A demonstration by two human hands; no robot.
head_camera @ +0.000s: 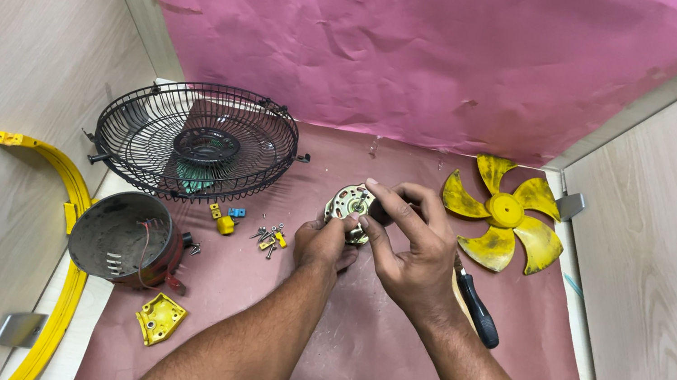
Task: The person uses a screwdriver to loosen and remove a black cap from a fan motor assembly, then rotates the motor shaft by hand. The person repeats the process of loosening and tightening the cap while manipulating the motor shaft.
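I have the small fan motor [351, 210] at the middle of the maroon paper-covered table [366, 350], lifted between both hands; its round face with the metal windings is turned up toward me and a little to the left, and I cannot make out which way its shaft runs; my fingers cover too much of it. My left hand [324, 244] comes in from below, forearm angled up from my body, fingers curled and pinching the motor's lower edge; my right hand [411, 248] arches over from the right, wrist bent, thumb and fingertips clamped on the motor's right side and top.

Under my right wrist lies a screwdriver with a black handle [478, 311], handle pointing down and to the right. Just left of my left hand sits a loose cluster of screws [269, 236] and a few small yellow and blue clips [225, 219].

The black wire fan guard [195, 140] lies dished open upward at the back left; the grey and red motor housing [124, 238], a cup shape open toward me, stands near it with a red wire inside. A yellow bracket plate [160, 318] lies below it; the yellow fan blade [504, 213] lies flat at the right, well apart from my hands.
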